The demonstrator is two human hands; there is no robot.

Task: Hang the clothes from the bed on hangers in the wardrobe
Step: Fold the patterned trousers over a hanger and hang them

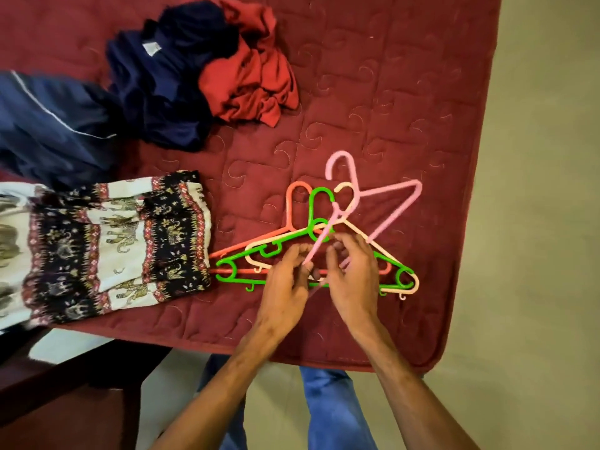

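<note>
While both hands hover low and right of centre over the tangle, the pale pink plastic hanger (389, 189) is the one in play. The left hand (285, 280) pinches its lower end between thumb and fingertips. The right hand (352, 274) has its fingers curled down into the pile just beside it, but what they hold I cannot tell.

Beneath lie the bright green plastic hanger (311, 211), the coral plastic hanger (289, 209) and the cream plastic hanger (344, 185), hooks overlapping, all on the maroon quilted bed (389, 92). I'd judge these light, stiff and slick, with little notches that snag one another, so take one by the neck below its hook and slide it free.

The clothes are all on the bed too. The crumpled navy garment (162, 92) and red garment (250, 79) are at upper centre, the blue garment with white piping (48, 125) at left, and the elephant-print cloth (113, 248) at lower left. They look soft and limp, best lifted at shoulders or waistband.

A small white tag (151, 48) on the navy one is too small to read.
</note>
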